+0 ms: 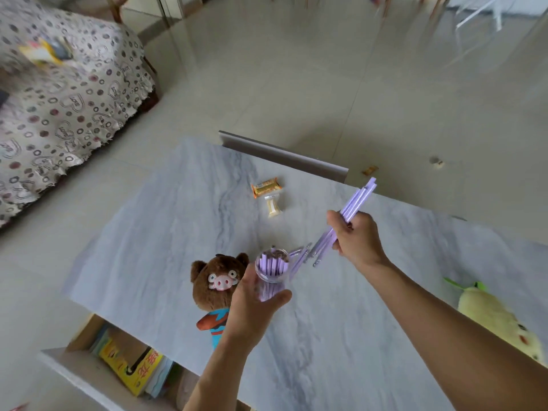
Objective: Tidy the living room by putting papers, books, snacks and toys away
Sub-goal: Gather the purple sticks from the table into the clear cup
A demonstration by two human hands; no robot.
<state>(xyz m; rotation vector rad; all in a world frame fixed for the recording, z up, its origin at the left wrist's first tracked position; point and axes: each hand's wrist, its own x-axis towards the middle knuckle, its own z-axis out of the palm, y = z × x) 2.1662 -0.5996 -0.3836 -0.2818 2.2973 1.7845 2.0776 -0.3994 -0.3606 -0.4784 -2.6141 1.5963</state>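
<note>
My left hand [252,304] grips a clear cup [271,269] that stands on the marble table [166,232] and holds several purple sticks upright. My right hand [355,235] is closed around a bundle of purple sticks [357,198], held tilted above the table to the right of the cup. A few loose purple sticks [305,253] lie on the table between cup and right hand. A brown pig plush [215,281] lies just left of the cup. An orange snack bar [266,186] and a small wrapped snack [272,206] lie farther back.
A yellow-green plush [498,318] lies at the table's right edge. Books [130,369] sit in the open shelf under the table's near left. A sofa with a patterned cover [59,108] stands at the left, with a yellow packet [44,51] on it. Small scraps [370,170] lie on the tiled floor.
</note>
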